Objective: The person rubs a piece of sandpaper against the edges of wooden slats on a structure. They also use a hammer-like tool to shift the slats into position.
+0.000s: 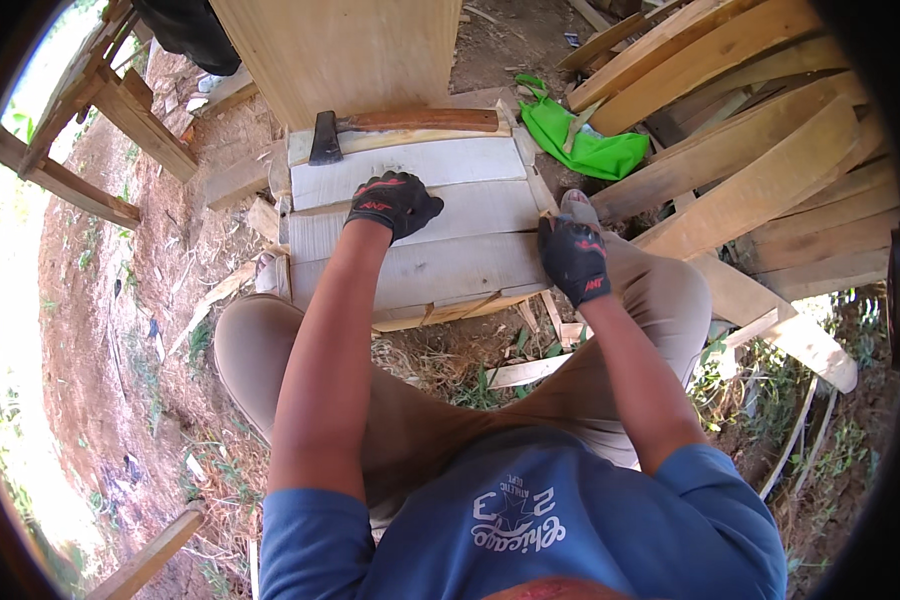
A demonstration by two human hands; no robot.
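Between my knees stands a low wooden box-like bench [330,238] topped with several pale planks. My left hand [394,206], in a black glove with red marks, is closed on the middle planks; what it holds, if anything, is hidden. My right hand [574,262], in a matching glove, is closed at the right edge of the top, its fingertips mostly out of sight. A hatchet [420,121] with a dark metal head and a brown wooden handle lies across the far end of the planks, beyond both hands.
A wide light-brown board [340,55] rises behind the bench. A bright green bag [582,140] lies to its right, beside stacked curved timbers [760,175]. On the left stands a rough wooden frame [135,115]. Wood scraps [530,371] litter the ground.
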